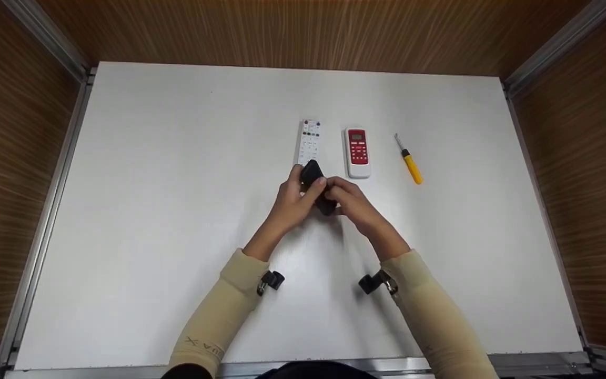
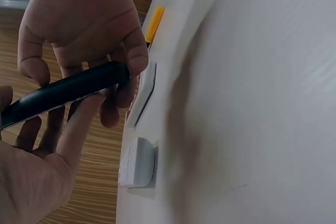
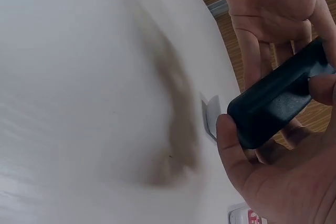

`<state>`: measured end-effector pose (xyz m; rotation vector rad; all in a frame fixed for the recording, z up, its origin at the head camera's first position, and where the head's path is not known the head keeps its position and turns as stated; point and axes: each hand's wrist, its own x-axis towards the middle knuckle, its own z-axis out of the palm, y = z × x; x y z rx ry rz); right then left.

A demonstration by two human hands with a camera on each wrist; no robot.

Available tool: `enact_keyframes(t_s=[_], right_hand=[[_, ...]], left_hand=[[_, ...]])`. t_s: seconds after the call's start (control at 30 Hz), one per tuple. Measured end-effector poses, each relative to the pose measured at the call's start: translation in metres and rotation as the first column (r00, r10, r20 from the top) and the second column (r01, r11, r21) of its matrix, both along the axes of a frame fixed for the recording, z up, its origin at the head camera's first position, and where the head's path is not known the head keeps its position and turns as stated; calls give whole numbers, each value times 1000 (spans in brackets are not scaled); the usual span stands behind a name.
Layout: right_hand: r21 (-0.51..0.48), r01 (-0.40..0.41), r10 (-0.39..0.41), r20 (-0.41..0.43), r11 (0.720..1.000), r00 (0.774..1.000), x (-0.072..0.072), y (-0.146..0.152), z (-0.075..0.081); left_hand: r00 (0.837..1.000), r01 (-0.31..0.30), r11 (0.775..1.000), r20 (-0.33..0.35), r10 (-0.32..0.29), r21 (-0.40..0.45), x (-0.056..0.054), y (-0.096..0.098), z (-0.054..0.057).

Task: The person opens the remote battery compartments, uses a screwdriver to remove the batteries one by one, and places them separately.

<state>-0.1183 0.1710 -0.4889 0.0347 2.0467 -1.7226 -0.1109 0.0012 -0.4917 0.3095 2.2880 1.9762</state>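
Note:
A slim black remote-shaped device (image 1: 325, 205) with rounded ends is held tilted above the table, its button side not visible. My left hand (image 1: 291, 202) grips the far part, thumb across its upper side. My right hand (image 1: 354, 202) holds the near part with curled fingers. In the right wrist view the right thumb lies on the dark, smooth face of the device (image 3: 275, 100), and a fingertip is at its lower corner. Seen edge-on in the left wrist view, the device (image 2: 68, 92) spans between both hands. Just beyond the hands lies a white remote control (image 1: 309, 141).
A white air-conditioner remote with a red front (image 1: 358, 152) lies right of the white one. Farther right is a yellow-handled screwdriver (image 1: 411, 166). All lie on the white table (image 1: 177, 158), with wood-grain panels (image 1: 292, 34) along the back and sides.

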Motion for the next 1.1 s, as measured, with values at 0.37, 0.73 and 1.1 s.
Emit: enact_keyframes(t_s=[0.37,0.73,1.1], right_hand=[[57,56,-55,-11,997,998,3,1,0],[78,39,-38,-7,996,999,6,4,-1],[69,29,-27,-31,997,999,7,5,1]], left_hand=[[993,4,998,-120,-12,-67,1,15,0],[991,32,995,-123,-43,-92,8,19,-3],[994,36,992,-101,-49,-122,10,22,-3]])
